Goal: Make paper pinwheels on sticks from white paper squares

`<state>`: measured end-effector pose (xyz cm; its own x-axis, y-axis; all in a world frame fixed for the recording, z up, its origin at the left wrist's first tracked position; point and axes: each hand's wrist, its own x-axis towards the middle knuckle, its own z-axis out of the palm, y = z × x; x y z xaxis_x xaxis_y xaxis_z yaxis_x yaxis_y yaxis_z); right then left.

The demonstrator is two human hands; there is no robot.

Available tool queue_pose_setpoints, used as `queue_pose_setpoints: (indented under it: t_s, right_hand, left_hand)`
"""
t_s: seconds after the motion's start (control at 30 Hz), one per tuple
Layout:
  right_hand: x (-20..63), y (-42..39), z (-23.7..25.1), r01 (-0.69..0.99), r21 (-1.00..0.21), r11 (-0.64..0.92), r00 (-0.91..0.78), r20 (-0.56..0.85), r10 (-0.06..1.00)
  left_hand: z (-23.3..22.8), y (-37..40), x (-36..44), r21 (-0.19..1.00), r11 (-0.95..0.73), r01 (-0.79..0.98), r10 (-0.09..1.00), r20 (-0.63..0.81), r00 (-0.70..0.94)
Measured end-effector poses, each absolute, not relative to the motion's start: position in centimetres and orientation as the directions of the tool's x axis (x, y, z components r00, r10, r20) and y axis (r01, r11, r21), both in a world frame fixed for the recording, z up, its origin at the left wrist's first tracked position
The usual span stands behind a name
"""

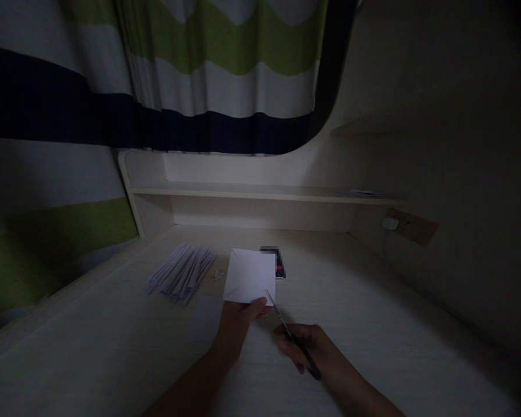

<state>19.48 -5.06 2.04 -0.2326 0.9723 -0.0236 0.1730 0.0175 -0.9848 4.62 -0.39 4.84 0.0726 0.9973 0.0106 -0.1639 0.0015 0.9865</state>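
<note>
My left hand [242, 318] grips the near edge of a white square sheet of paper [249, 275], with the thumb on top and the fingers underneath. Faint diagonal creases show near the sheet's corners. In my right hand [306, 344] is a pair of scissors [301, 350] with dark handles, its blades pointing up and left. The blade tips overlap the sheet's near right corner, close to my left thumb; whether they touch the paper I cannot tell. Behind the sheet, partly covered by it, lies a dark object [280, 269], blurred out in the picture.
Several rolled paper tubes [184, 272] lie in a bundle on the left of the desk [351, 313]. Small pale scraps [216, 275] lie beside them, and another pale sheet [203, 318] rests near my left wrist. A shelf [260, 192] spans the back; a socket strip [412, 226] is on the right wall.
</note>
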Motion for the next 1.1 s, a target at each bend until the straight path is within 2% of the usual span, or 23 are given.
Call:
queue_pose_setpoints:
  t_s: [1.1]
  right_hand:
    - [19.44, -5.06, 1.97, 0.212, -0.977, 0.009, -0.168, -0.028, 0.985]
  left_hand:
    - [4.65, -0.52, 4.73, 0.988, -0.008, -0.154, 0.993, 0.026, 0.116]
